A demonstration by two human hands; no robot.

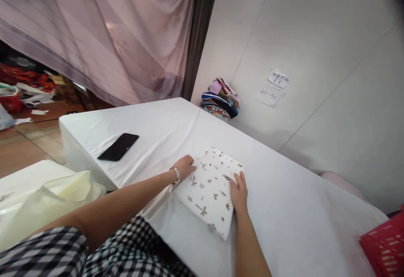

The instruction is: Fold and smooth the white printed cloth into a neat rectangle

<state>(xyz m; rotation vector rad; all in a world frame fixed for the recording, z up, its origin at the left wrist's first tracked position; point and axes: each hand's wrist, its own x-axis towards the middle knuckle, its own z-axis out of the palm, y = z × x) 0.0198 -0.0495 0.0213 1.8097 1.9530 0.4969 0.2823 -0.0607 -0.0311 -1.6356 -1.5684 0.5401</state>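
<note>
Left hand (pixel 185 166): fingers together, laid flat on the left edge of the folded printed cloth (pixel 208 190), nothing pinched that I can see; silver bracelet (pixel 176 175) on the wrist. Right hand (pixel 239 193): fingers lightly spread, palm down on the cloth's right edge, pressing rather than gripping. Cloth sits between the two hands, centre of the frame, flat on the white-covered table (pixel 284 209). It's a neat rectangle, white with small plant and insect motifs, long axis running from upper left to lower right of the frame, near corner pointing toward the wearer. Both hands touch it; the right one is set further onto the fabric, the left just at the rim. Outward: black phone (pixel 118 146) lies left of centre on the same table, well apart from the cloth. Stack of folded fabrics (pixel 220 98) sits at the table's far edge against the white wall. Two paper notes (pixel 273 87) are stuck on the wall, right of the stack. Red plastic basket (pixel 383 243) at lower right. Pale bag (pixel 47 201) at lower left. Pink curtain (pixel 120 33) fills the upper left.
</note>
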